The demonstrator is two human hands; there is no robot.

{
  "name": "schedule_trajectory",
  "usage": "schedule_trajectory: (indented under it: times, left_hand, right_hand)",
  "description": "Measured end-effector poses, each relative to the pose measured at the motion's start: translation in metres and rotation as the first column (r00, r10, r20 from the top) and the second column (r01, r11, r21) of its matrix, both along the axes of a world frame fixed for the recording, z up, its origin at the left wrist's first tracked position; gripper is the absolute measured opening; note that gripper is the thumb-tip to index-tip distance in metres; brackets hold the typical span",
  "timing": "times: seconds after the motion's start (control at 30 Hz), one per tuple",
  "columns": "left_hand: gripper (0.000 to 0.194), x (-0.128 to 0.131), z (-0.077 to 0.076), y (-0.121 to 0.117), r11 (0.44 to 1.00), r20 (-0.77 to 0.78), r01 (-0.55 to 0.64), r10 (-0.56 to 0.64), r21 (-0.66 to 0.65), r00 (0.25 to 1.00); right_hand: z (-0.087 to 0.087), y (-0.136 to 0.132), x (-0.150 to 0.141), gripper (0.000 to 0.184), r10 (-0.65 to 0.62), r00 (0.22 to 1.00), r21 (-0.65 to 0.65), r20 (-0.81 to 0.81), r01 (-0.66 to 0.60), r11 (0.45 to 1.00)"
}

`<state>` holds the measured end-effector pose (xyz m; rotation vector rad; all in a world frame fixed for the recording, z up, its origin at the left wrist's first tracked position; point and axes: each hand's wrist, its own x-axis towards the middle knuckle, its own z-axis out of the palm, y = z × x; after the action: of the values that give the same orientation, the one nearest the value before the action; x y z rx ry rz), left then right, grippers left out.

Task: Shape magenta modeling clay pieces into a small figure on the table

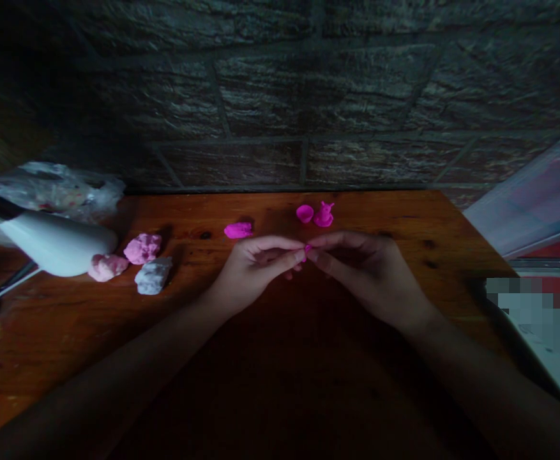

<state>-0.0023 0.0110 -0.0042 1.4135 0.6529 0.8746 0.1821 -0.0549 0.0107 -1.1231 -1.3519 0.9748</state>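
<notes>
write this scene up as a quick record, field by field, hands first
left hand: fingertips pinching small magenta piece
right hand: fingertips on same piece
beyond hands: magenta lump, bowl-shaped piece, knobbed piece
left side: two pale pink lumps, whitish lump, white rounded object
surface: wooden table
backdrop: block wall

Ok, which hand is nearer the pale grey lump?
Left. The left hand is right of the pale grey lump; the right hand is farther off, beyond the left.
</notes>
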Motion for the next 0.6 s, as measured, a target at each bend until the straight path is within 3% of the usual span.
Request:
schedule_trajectory:
  times: [0.23,0.6]
  left_hand:
    - [0.012,0.0005,0.0015,-0.0006,0.999,0.001,-0.016,0.016,0.05,1.0]
    - [0.014,0.0015,0.0028,-0.0016,0.985,-0.05,-0.033,0.042,0.172,0.998]
  right_hand:
    - [-0.0013,-0.0017,-0.0018,0.012,0.005,1.0,0.047,-0.018,-0.004,0.999]
    - [-0.0004,-0.002,-0.0017,0.021,-0.006,0.999,0.035,0.037,0.005,0.999]
